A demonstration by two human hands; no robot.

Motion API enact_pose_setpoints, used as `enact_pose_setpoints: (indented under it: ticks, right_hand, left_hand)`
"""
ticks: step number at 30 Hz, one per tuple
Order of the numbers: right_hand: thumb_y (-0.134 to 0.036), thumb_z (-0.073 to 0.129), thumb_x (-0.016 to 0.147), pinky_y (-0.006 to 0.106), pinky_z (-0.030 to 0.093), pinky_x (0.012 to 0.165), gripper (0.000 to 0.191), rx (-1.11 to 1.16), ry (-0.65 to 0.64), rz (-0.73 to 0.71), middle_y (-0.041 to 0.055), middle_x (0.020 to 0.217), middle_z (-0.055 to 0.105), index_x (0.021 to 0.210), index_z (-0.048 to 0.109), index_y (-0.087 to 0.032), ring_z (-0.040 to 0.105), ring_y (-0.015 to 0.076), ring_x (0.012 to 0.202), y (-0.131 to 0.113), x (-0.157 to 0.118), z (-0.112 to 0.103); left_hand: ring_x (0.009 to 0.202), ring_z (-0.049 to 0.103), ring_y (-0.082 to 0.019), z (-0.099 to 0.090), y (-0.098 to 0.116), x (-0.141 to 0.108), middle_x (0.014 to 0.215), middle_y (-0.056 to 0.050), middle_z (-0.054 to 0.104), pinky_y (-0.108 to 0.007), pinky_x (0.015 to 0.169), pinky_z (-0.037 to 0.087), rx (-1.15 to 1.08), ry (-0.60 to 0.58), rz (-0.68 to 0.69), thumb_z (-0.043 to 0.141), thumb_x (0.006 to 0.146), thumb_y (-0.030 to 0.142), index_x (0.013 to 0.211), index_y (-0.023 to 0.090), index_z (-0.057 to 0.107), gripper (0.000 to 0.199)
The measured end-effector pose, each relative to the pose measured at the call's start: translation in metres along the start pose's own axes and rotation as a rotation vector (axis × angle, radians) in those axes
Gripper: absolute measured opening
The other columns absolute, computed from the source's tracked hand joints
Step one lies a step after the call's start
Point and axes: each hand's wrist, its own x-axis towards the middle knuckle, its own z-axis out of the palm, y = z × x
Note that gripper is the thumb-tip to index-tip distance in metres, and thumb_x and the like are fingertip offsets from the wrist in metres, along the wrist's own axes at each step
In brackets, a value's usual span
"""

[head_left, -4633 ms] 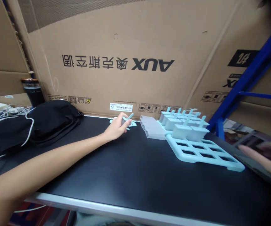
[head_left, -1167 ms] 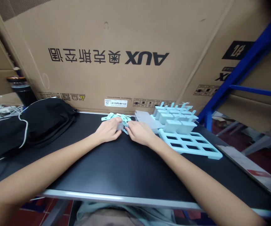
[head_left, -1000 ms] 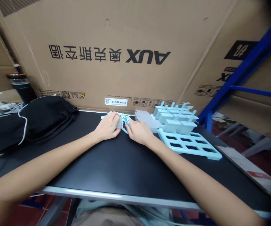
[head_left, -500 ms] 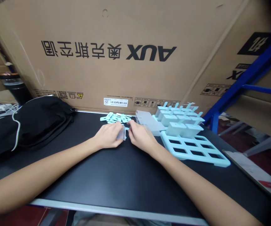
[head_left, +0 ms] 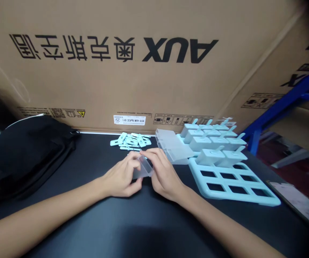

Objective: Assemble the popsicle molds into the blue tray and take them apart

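Note:
A translucent popsicle mould (head_left: 144, 168) is between my hands above the black table, tilted. My left hand (head_left: 122, 176) grips its left side, thumb below and fingers bent over the top. My right hand (head_left: 165, 175) is closed against its right end, index finger reaching over the upper edge. A sliver of light blue shows by those fingertips; the mould's far side is hidden. Just beyond lies a loose pile of light blue popsicle sticks (head_left: 130, 139). To the right, several filled-in moulds with sticks (head_left: 210, 156) stand in a light blue rack (head_left: 197, 179).
Clear joined mould cups (head_left: 174, 147) lie between the pile and the rack. A large cardboard box (head_left: 111, 82) walls off the back. On the left sits a black bag (head_left: 36, 150); at the right edge are a phone-like slab (head_left: 295, 200) and a blue metal frame (head_left: 280, 96).
The mould has turned in my hands, so its clear side now shows more and its light blue piece shows less. Both hands have come slightly nearer, and the view has shifted.

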Motion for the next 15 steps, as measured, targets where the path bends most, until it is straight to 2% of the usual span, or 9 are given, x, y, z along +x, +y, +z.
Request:
enact_pose_setpoints:
  ticks: [3, 6, 10, 13, 15]
  right_hand:
    - [-0.011, 0.035, 0.084, 0.046, 0.042, 0.093, 0.051, 0.167, -0.033, -0.075, 0.0098, 0.122, 0.049, 0.132, 0.046, -0.023, 0.046, 0.0237, 0.11, -0.005, 0.004, -0.008]
    - [-0.025, 0.036, 0.088, 0.051, 0.037, 0.098, 0.049, 0.235, -0.099, -0.116, 0.0108, 0.13, 0.045, 0.136, 0.045, -0.022, 0.043, 0.0266, 0.116, -0.018, 0.008, -0.009]
    - [-0.056, 0.039, 0.089, 0.055, 0.033, 0.1, 0.061, 0.179, 0.011, -0.041, 0.0139, 0.131, 0.043, 0.137, 0.041, -0.018, 0.04, 0.0306, 0.12, -0.033, 0.009, 0.0]
    - [-0.07, 0.035, 0.086, 0.055, 0.033, 0.1, 0.072, 0.131, 0.107, -0.018, 0.0147, 0.128, 0.045, 0.135, 0.04, -0.018, 0.041, 0.0313, 0.12, -0.038, 0.006, 0.008]
    - [-0.074, 0.039, 0.082, 0.054, 0.033, 0.1, 0.074, 0.085, 0.149, -0.036, 0.0142, 0.126, 0.047, 0.132, 0.04, -0.019, 0.042, 0.0315, 0.119, -0.042, 0.002, 0.012]
  left_hand:
    - [0.079, 0.054, -0.02, 0.005, 0.006, 0.001, 0.094, -0.006, 0.052, -0.033, 0.063, 0.05, -0.002, -0.052, 0.092, 0.051, 0.073, 0.017, 0.096, 0.022, 0.033, 0.029]
    - [0.073, 0.056, -0.021, 0.011, 0.015, 0.006, 0.083, -0.005, 0.058, -0.035, 0.063, 0.051, -0.01, -0.181, 0.147, 0.049, 0.071, 0.021, 0.092, 0.02, 0.043, 0.022]
    - [0.077, 0.061, -0.024, 0.015, 0.023, 0.013, 0.087, -0.009, 0.063, -0.036, 0.065, 0.053, -0.018, -0.34, 0.005, 0.051, 0.076, 0.031, 0.095, 0.015, 0.055, 0.025]
    - [0.077, 0.062, -0.024, 0.016, 0.024, 0.015, 0.091, -0.009, 0.064, -0.034, 0.063, 0.054, -0.014, -0.312, -0.135, 0.052, 0.078, 0.034, 0.099, 0.014, 0.058, 0.03]
    - [0.079, 0.062, -0.023, 0.016, 0.024, 0.016, 0.095, -0.009, 0.064, -0.034, 0.064, 0.054, -0.001, -0.257, -0.224, 0.053, 0.078, 0.033, 0.103, 0.016, 0.059, 0.03]
